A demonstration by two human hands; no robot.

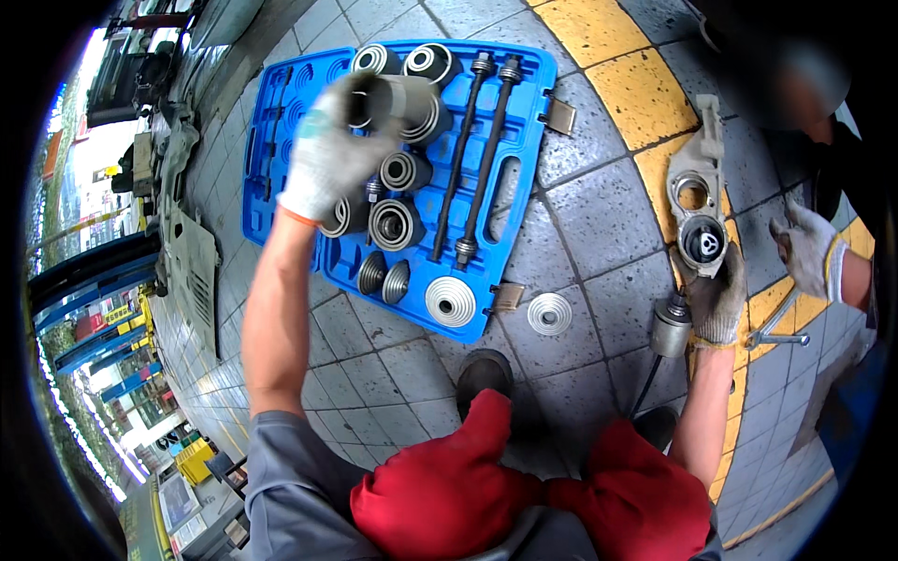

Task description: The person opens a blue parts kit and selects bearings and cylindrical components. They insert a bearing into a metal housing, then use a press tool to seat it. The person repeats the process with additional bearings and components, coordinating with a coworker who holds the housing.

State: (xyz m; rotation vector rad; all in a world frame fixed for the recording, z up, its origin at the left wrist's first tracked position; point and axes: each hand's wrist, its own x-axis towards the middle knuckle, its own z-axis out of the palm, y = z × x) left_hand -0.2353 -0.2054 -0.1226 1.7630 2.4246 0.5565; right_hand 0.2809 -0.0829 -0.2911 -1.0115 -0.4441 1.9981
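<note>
My left hand [332, 159], in a white work glove, is closed round a grey metal sleeve [402, 101], held above the open blue tool case [531, 112]. Several metal cups, such as a ringed cup [396, 224], and two long black threaded rods [464, 159] lie in the case's moulded recesses. On my right, my gloved right hand [722, 294] grips the near end of a cast metal bracket arm [697, 173]. A round black bushing [702, 241] sits in that end. Beside this hand, a metal cylinder [670, 332] has a dark rod running down from it.
A stepped silver disc [549, 314] lies on the tiled floor next to the case. At the right, a co-worker's gloved hand [812, 248] is near the bracket arm, above a metal wrench [781, 337]. My shoe [485, 374] stands just below the case.
</note>
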